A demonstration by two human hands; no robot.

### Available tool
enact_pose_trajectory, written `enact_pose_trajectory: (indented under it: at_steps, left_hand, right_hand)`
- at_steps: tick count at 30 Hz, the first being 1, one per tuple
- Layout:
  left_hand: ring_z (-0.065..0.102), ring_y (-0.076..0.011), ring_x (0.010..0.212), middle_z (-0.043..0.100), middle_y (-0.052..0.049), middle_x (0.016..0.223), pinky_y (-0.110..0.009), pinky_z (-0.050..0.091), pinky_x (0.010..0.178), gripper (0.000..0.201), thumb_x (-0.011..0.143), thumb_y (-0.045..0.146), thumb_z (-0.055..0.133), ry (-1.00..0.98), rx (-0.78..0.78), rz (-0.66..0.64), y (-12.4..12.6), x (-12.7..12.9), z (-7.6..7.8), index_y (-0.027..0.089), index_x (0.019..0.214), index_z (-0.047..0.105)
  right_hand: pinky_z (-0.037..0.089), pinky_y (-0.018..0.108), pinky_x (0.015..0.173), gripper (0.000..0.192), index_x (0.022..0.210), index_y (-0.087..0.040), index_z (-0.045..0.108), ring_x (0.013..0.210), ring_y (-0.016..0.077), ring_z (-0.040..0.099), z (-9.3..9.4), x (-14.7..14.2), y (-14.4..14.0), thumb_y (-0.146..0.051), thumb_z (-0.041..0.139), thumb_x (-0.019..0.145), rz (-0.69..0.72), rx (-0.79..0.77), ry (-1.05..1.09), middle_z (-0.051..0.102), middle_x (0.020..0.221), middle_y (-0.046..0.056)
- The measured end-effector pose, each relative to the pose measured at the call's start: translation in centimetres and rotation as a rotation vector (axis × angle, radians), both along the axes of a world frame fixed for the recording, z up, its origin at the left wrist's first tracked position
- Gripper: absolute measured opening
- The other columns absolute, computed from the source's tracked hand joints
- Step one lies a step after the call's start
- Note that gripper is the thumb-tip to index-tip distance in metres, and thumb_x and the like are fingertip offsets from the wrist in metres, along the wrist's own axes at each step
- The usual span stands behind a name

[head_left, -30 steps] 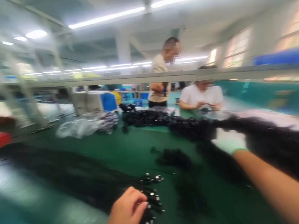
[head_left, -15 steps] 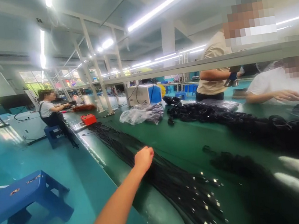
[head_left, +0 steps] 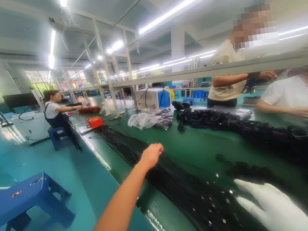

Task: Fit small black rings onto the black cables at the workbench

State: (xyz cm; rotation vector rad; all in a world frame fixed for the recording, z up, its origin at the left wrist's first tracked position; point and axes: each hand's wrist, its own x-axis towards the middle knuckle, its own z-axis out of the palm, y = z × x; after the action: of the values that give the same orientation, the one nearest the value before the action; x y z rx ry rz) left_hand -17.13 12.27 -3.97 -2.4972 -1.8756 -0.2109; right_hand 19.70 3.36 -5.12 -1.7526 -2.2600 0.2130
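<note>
On the green bench, near edge: a long bundle of black cables (head_left: 162, 175) is laid lengthwise, plug ends fanned out toward the camera.
Left hand (head_left: 151, 155): bare, arm stretched far out; fingers are curled down onto the bundle partway along it. Whether strands are actually pinched cannot be told from this angle.
Right hand (head_left: 272, 206): white-gloved, fingers spread wide and flat, nothing held; it is placed just beside the metal plug ends (head_left: 225, 212).
Cable position: bundle runs from the plug ends at lower centre back toward an orange box (head_left: 95, 121); it lies close to the bench edge (head_left: 103, 159).
Risk, snagging: loose strands are judged likely to tangle if the bundle is dragged from the middle with the ends unrestrained.
Risk, spill: strands nearest the edge could be slid off to the floor by a sideways pull.
Risk, mixing: a second heap of coiled cables (head_left: 229, 120) lies near; stray ends could be caught in it.
Surroundings: a clear plastic bag (head_left: 148, 118) sits further back; a blue stool (head_left: 25, 202) stands on the floor; two co-workers (head_left: 226, 78) are occupied across the bench, another is seated far left.
</note>
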Motion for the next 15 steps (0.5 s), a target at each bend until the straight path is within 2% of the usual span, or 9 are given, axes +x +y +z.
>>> enact_pose_trajectory:
  at_steps: [3, 6, 8, 11, 13, 15]
  left_hand:
    - [0.054, -0.0195, 0.102, 0.057, -0.007, 0.113, -0.038, 0.047, 0.085, 0.021, 0.090, 0.030, 0.049, -0.037, 0.085, 0.026, 0.0, 0.2, 1.2, 0.018, 0.106, 0.058]
    - [0.049, -0.0181, 0.108, 0.056, -0.004, 0.113, -0.033, 0.045, 0.087, 0.021, 0.093, 0.027, 0.040, -0.087, 0.173, 0.092, 0.0, 0.7, 2.3, 0.024, 0.102, 0.059]
    - [0.049, -0.0183, 0.110, 0.055, -0.004, 0.115, -0.034, 0.043, 0.090, 0.024, 0.095, 0.026, 0.036, -0.123, 0.213, 0.140, 0.1, 1.1, 2.8, 0.024, 0.105, 0.057]
    - [0.054, -0.0196, 0.102, 0.058, -0.006, 0.109, -0.040, 0.044, 0.088, 0.023, 0.092, 0.031, 0.044, -0.170, 0.203, 0.190, 0.1, 2.1, 3.0, 0.017, 0.104, 0.058]
    - [0.057, -0.0186, 0.095, 0.060, -0.006, 0.106, -0.040, 0.046, 0.085, 0.024, 0.089, 0.034, 0.051, -0.206, 0.189, 0.233, -0.2, 2.8, 3.2, 0.015, 0.102, 0.059]
    - [0.058, -0.0180, 0.093, 0.060, -0.007, 0.104, -0.039, 0.047, 0.083, 0.026, 0.090, 0.036, 0.050, -0.265, 0.213, 0.325, -0.6, 3.4, 3.7, 0.015, 0.102, 0.058]
  right_hand:
    - [0.043, 0.055, 0.093, 0.055, 0.122, -0.022, 0.057, 0.112, 0.0347, 0.054, 0.0, 0.6, -0.2, -0.055, 0.045, 0.079, -0.034, 0.042, 0.001, 0.062, 0.118, 0.007]
    - [0.046, 0.056, 0.088, 0.056, 0.124, -0.022, 0.055, 0.113, 0.0365, 0.052, 1.0, 0.5, -0.6, -0.054, 0.042, 0.080, -0.074, 0.092, 0.046, 0.062, 0.119, 0.007]
    - [0.043, 0.055, 0.092, 0.056, 0.124, -0.022, 0.055, 0.116, 0.0351, 0.050, 2.1, 0.1, -1.1, -0.053, 0.039, 0.081, -0.101, 0.118, 0.091, 0.060, 0.121, 0.006]
    - [0.038, 0.052, 0.100, 0.057, 0.123, -0.022, 0.055, 0.119, 0.0315, 0.048, 3.7, -0.6, -2.0, -0.054, 0.038, 0.079, -0.132, 0.097, 0.146, 0.059, 0.123, 0.004]
    - [0.036, 0.051, 0.102, 0.058, 0.123, -0.023, 0.055, 0.120, 0.0307, 0.047, 4.3, -0.9, -2.5, -0.056, 0.038, 0.078, -0.146, 0.068, 0.174, 0.058, 0.124, 0.003]
    - [0.035, 0.052, 0.102, 0.058, 0.122, -0.023, 0.056, 0.120, 0.0312, 0.046, 4.6, -0.9, -3.0, -0.056, 0.040, 0.077, -0.154, 0.049, 0.208, 0.058, 0.124, 0.003]
